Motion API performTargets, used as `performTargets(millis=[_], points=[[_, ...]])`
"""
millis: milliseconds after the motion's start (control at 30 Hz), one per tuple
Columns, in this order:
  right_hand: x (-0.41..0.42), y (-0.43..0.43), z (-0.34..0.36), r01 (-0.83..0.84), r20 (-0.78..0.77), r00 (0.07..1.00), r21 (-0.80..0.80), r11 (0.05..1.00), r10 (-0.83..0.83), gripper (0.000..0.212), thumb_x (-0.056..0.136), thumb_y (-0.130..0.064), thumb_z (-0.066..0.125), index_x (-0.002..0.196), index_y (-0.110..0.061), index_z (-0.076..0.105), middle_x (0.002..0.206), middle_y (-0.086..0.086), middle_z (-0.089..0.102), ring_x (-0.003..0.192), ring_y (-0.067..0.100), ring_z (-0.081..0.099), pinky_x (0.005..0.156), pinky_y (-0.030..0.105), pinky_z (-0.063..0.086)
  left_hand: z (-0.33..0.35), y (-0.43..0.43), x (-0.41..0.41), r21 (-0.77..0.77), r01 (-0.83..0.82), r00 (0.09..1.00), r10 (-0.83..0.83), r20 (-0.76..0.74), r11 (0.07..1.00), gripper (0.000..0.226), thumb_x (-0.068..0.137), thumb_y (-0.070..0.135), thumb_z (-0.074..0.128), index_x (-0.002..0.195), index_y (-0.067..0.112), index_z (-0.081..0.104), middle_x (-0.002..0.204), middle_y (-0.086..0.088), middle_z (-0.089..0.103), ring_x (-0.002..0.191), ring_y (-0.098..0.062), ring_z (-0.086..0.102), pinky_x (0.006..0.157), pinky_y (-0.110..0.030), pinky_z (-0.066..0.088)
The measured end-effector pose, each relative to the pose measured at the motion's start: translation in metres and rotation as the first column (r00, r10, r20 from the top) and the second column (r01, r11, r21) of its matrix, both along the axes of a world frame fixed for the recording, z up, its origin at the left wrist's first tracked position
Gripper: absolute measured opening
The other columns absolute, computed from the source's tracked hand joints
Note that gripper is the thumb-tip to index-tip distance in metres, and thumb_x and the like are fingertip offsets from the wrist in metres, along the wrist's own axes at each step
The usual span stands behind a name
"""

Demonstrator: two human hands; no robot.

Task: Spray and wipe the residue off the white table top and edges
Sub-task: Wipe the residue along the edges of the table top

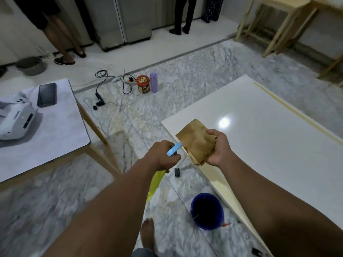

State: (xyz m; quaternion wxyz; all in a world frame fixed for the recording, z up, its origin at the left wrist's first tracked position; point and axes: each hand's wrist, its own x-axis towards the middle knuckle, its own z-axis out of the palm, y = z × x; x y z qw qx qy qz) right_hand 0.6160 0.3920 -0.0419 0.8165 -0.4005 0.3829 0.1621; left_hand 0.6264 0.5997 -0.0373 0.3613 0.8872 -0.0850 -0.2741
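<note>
The white table top (263,138) fills the right half of the view, glossy, with a thin yellowish strip of residue (297,113) running along its far side. My left hand (161,154) grips a spray bottle (155,184) with a blue trigger head and a yellow body, held just off the table's left edge with the nozzle toward the cloth. My right hand (218,149) holds a folded brown cloth (196,141) above the table's near left corner. The bottle's body is partly hidden under my forearm.
A blue bucket (207,210) stands on the marble floor beside the table edge. A second table (52,130) at left carries a white device and a dark phone. Cables, a round tin (143,84) and a purple bottle (153,81) lie on the floor. People stand at the back.
</note>
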Motion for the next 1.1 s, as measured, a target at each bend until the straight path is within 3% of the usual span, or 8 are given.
performTargets(millis=[233,433,533,600,700,800,933,1100], points=[[-0.017,-0.067,-0.001,-0.321,-0.175,0.943,-0.265,0.909,0.282,0.025,0.089,-0.03,0.059,0.107,-0.012,0.061,0.096,0.009,0.064,0.084,0.027,0.061,0.077,0.035,0.049,-0.033,-0.035,-0.058,-0.127,-0.266,0.959,0.276,0.068,0.955,0.013,0.095,0.021,0.064,0.096,0.008,0.066,0.073,-0.009,0.069,0.053,-0.024,0.075,0.045,-0.018,0.052],[0.055,-0.06,0.006,-0.63,-0.322,0.763,-0.563,0.535,0.56,0.015,0.088,-0.025,0.055,0.098,-0.012,0.054,0.092,0.01,0.054,0.08,0.027,0.055,0.07,0.034,0.045,-0.074,-0.046,-0.058,-0.183,-0.411,0.904,0.426,0.046,0.893,0.016,0.094,0.024,0.068,0.101,0.01,0.067,0.074,-0.01,0.07,0.058,-0.028,0.075,0.06,-0.041,0.066],[0.117,-0.032,-0.003,-0.509,-0.211,0.718,-0.809,0.293,0.664,0.017,0.091,-0.028,0.048,0.085,-0.013,0.054,0.085,0.008,0.058,0.071,0.023,0.055,0.066,0.028,0.04,-0.094,-0.041,-0.034,-0.168,-0.44,0.887,0.457,0.073,0.882,0.019,0.086,0.035,0.066,0.089,0.017,0.066,0.073,-0.012,0.069,0.065,-0.034,0.071,0.064,-0.051,0.065],[0.147,-0.014,-0.021,-0.377,-0.18,0.623,-0.922,0.091,0.761,0.024,0.095,-0.033,0.044,0.099,-0.014,0.058,0.088,0.006,0.064,0.07,0.017,0.062,0.061,0.026,0.041,-0.105,-0.036,-0.022,-0.163,-0.459,0.876,0.475,0.083,0.874,0.022,0.084,0.04,0.063,0.086,0.019,0.065,0.071,-0.012,0.067,0.065,-0.035,0.07,0.064,-0.052,0.064],[0.177,0.016,-0.074,-0.312,-0.323,0.397,-0.928,-0.205,0.859,0.048,0.097,-0.033,0.045,0.139,-0.011,0.047,0.132,0.015,0.059,0.115,0.033,0.06,0.089,0.035,0.047,-0.122,-0.026,-0.002,-0.164,-0.492,0.854,0.51,0.098,0.855,0.026,0.084,0.04,0.063,0.087,0.014,0.064,0.07,-0.013,0.066,0.063,-0.034,0.068,0.062,-0.053,0.063],[0.171,0.031,-0.124,-0.308,-0.563,0.258,-0.818,-0.486,0.785,0.061,0.097,-0.047,0.043,0.146,-0.011,0.041,0.15,0.015,0.043,0.136,0.036,0.041,0.106,0.045,0.04,-0.135,-0.016,0.007,-0.157,-0.524,0.836,0.541,0.091,0.837,0.02,0.088,0.031,0.068,0.087,0.011,0.066,0.07,-0.013,0.066,0.062,-0.034,0.068,0.06,-0.053,0.063],[0.18,0.044,-0.138,-0.022,-0.507,0.425,-0.834,-0.552,0.75,0.053,0.097,-0.05,0.039,0.133,-0.013,0.052,0.139,0.013,0.051,0.129,0.036,0.043,0.099,0.047,0.04,-0.151,-0.003,0.012,-0.133,-0.555,0.824,0.564,0.049,0.821,0.016,0.088,0.027,0.07,0.085,0.012,0.065,0.07,-0.013,0.067,0.062,-0.034,0.068,0.061,-0.054,0.062],[0.189,0.044,-0.167,0.163,-0.483,0.344,-0.814,-0.558,0.805,0.06,0.096,-0.047,0.037,0.142,-0.01,0.047,0.151,0.015,0.045,0.139,0.037,0.038,0.115,0.053,0.028,-0.168,0.0,0.018,-0.127,-0.525,0.843,0.535,0.061,0.842,0.024,0.084,0.036,0.064,0.082,0.013,0.062,0.066,-0.014,0.065,0.057,-0.037,0.066,0.058,-0.056,0.059]])
